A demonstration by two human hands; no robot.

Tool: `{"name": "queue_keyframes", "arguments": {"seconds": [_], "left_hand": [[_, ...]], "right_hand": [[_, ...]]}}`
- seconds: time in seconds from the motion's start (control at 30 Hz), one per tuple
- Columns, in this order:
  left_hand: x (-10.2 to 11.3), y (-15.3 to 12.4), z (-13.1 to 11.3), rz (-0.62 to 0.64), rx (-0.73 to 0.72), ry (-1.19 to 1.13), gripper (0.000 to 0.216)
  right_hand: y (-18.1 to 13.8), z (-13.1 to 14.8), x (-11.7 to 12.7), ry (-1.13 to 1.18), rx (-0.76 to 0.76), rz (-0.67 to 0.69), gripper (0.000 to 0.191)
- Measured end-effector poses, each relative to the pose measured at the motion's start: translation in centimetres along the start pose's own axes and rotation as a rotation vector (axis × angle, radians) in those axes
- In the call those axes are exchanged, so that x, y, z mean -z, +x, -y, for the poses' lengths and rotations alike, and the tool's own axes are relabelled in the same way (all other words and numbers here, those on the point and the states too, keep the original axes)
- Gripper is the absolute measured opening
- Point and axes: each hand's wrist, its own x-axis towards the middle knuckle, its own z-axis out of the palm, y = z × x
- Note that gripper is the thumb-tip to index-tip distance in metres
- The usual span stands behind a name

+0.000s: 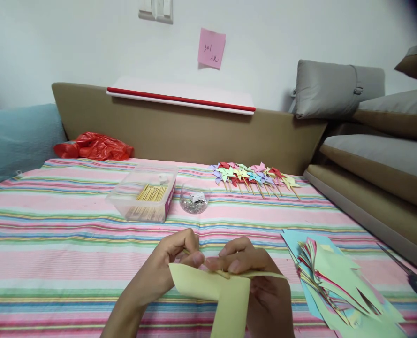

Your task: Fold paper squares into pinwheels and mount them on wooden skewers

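Note:
A pale yellow paper pinwheel (217,288), with broad curved blades, is between my hands at the front of the bed. My left hand (175,260) is closed at its upper left edge, thumb and fingers pinched; a sliver of yellow shows between them. My right hand (252,270) grips the pinwheel from the right, its fingers bent over the top. A light wooden stick end (224,274) shows at the pinwheel's middle, below the right fingertips. What lies exactly between the fingertips is hidden.
Beyond my hands stand a clear plastic box (141,188) of wooden sticks and a round clear container (193,202) of small pins. Finished colourful pinwheels (253,176) lie farther back. Cut paper sheets (338,277) and scissors (414,279) lie right; a red plastic bag (99,146) sits back left.

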Motion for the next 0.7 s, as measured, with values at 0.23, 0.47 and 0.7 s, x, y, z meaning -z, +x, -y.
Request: {"name": "queue_keyframes", "arguments": {"seconds": [0.23, 0.47, 0.7], "left_hand": [[0.0, -0.1, -0.3, 0.014, 0.031, -0.002, 0.035], [-0.1, 0.3, -0.7, 0.002, 0.124, 0.114, 0.025], [-0.8, 0.8, -0.8, 0.020, 0.204, 0.317, 0.022]], "right_hand": [[0.1, 0.0, 0.2, 0.009, 0.036, 0.027, 0.016], [0.0, -0.7, 0.6, 0.017, 0.018, 0.018, 0.018], [0.6, -2.4, 1.1, 0.095, -0.358, -0.530, 0.031]]}}
